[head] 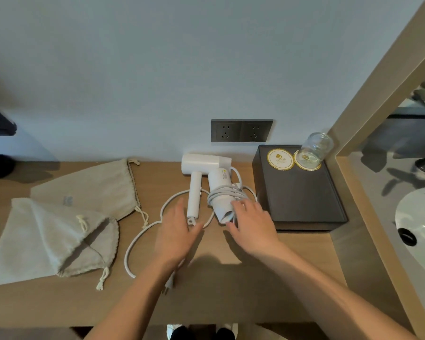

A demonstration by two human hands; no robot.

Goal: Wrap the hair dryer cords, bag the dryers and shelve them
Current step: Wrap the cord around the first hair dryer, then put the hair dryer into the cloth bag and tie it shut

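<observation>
Forearms come in over the near bench (219, 295) edge; the plug (168, 285) lies under the left wrist. Left hand (176, 231) is flat, its fingers (179, 207) spread and straight, holding nothing, over the loose cord (142, 238). That cord loops out left of and behind those fingers. The unwrapped dryer (198, 173) has its handle just right of them. Probably reaching to gather the cord for wrapping.

Right hand (252, 224) is blurred, fingers (241, 206) relaxed and extended, tips touching the coil on the wrapped dryer (221, 192). No closed grip shows. Likely steadying it or about to lift it for bagging. Both dryers sit beyond the fingers, against the wall.

Near bag (59, 241), well left of the left fingers, has its mouth gaping. Far bag (91, 190) lies flat behind it, with its drawstrings loose. Both look flat, so no dryer is inside yet, I'd judge. Tray (302, 204), just right of the right fingers, holds two coasters (280, 159), with an upturned glass (315, 148) on one. Sockets (241, 130) are on the wall beyond.
</observation>
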